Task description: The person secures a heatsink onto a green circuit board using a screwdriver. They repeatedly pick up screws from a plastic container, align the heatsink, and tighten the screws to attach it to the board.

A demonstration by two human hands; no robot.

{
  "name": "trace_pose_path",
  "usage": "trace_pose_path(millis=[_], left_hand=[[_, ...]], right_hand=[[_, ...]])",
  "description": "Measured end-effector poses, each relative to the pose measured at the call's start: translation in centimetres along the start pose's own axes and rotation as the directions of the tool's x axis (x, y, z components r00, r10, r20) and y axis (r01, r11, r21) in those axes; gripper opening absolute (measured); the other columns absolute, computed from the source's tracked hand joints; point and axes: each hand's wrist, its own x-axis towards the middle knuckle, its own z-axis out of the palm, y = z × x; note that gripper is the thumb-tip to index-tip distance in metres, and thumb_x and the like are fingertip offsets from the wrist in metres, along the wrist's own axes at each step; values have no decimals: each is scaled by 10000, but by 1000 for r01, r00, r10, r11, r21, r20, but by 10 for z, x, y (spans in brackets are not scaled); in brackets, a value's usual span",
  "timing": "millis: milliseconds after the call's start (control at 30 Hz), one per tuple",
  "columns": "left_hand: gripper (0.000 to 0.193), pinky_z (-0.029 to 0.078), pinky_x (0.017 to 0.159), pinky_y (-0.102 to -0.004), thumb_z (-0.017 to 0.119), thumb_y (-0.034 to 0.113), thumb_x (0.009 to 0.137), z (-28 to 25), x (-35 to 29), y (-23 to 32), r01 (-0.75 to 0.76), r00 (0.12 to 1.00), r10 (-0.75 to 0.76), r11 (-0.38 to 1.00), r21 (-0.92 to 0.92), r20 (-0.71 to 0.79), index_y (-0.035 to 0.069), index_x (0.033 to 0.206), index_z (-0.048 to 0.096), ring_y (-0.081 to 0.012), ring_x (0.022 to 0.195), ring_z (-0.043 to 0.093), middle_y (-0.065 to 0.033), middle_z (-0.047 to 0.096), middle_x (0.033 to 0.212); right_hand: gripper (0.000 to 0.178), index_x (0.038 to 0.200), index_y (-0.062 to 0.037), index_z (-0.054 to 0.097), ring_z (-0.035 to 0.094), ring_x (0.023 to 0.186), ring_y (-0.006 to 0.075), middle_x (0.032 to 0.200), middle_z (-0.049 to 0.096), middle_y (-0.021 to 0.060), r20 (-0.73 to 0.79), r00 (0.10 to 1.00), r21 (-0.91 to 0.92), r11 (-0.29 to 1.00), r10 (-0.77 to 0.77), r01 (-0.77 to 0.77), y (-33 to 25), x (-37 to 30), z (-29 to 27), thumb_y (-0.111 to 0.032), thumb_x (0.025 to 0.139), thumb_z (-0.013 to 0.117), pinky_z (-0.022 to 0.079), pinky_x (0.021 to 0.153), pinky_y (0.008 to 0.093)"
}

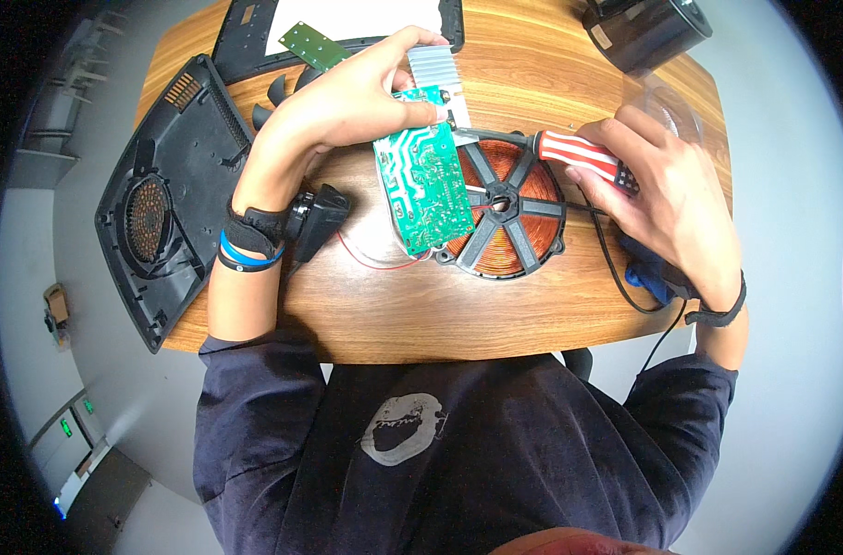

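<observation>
My left hand [352, 102] grips a green circuit board [431, 190], tilted up above the table, its thumb pressed on the upper edge. A silver finned heat sink [431, 67] is attached at the board's far end. In my right hand [667, 176] is a screwdriver [570, 153] with a red-and-white striped handle, fingers wrapped round it. Its shaft points left to the board's edge beside the heat sink; whether the tip touches a screw I cannot tell. A round copper coil [536, 231] on a black spoked frame lies under and right of the board, partly covered by it.
A black plastic housing [195, 111] lies at the left. Behind are a black frame with a white panel [361, 18] and a small green board [310, 44]. A black cylinder [648, 35] stands far right. A black cable [616, 273] and thin red wire [375, 266] cross the table.
</observation>
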Motion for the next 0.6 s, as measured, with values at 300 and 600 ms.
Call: trace_pose_path(millis=[300, 600], left_hand=[[752, 562, 865, -309, 792, 69, 912, -1, 0, 1, -6, 1000, 6, 1000, -6, 16, 148, 1577, 451, -152, 998, 682, -71, 688, 1049], [747, 566, 870, -318, 789, 73, 908, -1, 1, 3, -1, 1000, 1, 1000, 6, 22, 143, 1571, 452, -161, 1010, 689, -94, 705, 1080]], right_hand=[[297, 1025, -61, 682, 677, 797, 368, 895, 607, 135, -7, 1000, 11, 1000, 17, -17, 1, 0, 1, -356, 995, 703, 549, 684, 468], [298, 1025, -62, 682, 679, 804, 363, 901, 608, 132, -2, 1000, 8, 1000, 23, -23, -1, 0, 1, -358, 996, 704, 551, 689, 472]])
